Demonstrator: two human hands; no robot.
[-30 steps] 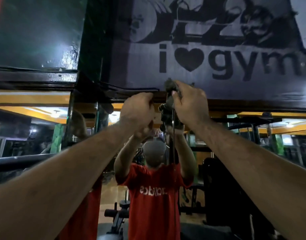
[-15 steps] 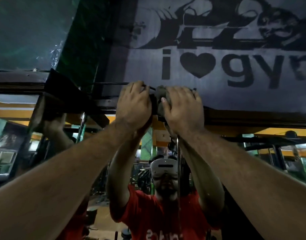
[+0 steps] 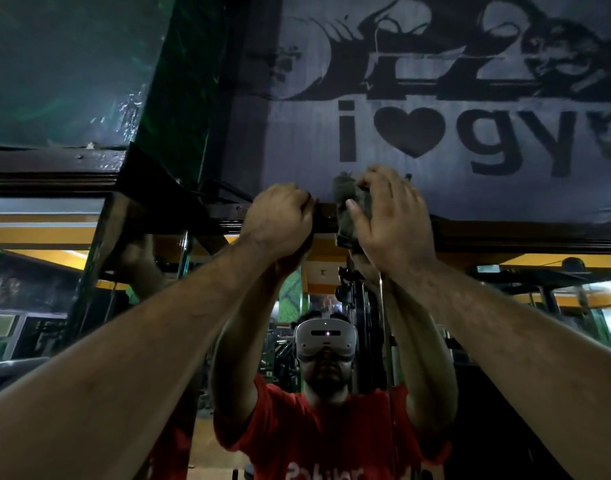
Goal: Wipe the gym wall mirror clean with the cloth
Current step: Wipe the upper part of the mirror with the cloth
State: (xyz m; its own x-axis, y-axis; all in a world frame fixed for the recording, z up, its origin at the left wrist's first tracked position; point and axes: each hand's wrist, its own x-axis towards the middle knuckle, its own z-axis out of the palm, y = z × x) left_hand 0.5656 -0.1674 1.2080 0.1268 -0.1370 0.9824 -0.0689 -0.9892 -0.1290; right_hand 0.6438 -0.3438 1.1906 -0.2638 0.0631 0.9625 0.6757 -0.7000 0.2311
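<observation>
Grey cloth is gripped by the right hand at the mirror top edge, glass lying below, while the left hand is fisted beside it.

The cloth is dull grey-green. The banner above is pale grey with black lettering, a black heart and black figures. The mirror shows a red shirt with white letters, a white headset, and orange-yellow beams. Its frame is dark brown.
</observation>
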